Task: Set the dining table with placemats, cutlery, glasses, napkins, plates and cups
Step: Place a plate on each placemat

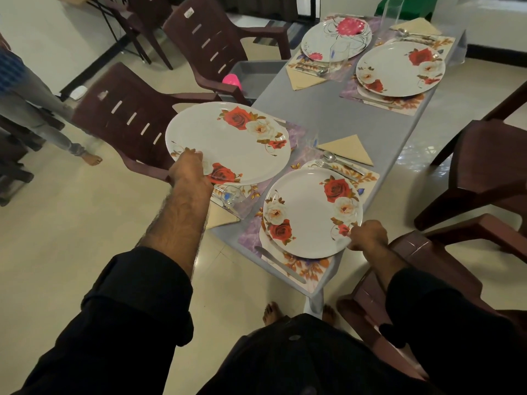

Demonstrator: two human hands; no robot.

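Holding a rose plate (228,143) by its near rim, the left hand (189,169) keeps it in the air above the left near placemat (251,203). I see the fingers curled over the rim, pressed together, with the thumb hidden below. The plate covers most of that place; a glass (232,196) and a folded napkin (222,219) show under its near edge.

The right hand (368,235) pinches the right rim of a second plate (312,213), which lies flat on the right near placemat (288,263). Its fingers are bent and close together on the edge. A knife (281,265) lies on this mat just beside the plate, on the near side. A fork and spoon (332,162) lie on the far side, near another napkin (346,149).

Farther on the grey table (325,115) I see two more places, one with a rose plate (400,68) and one with a pink flower plate (336,38). Brown chairs (125,115) stand around.
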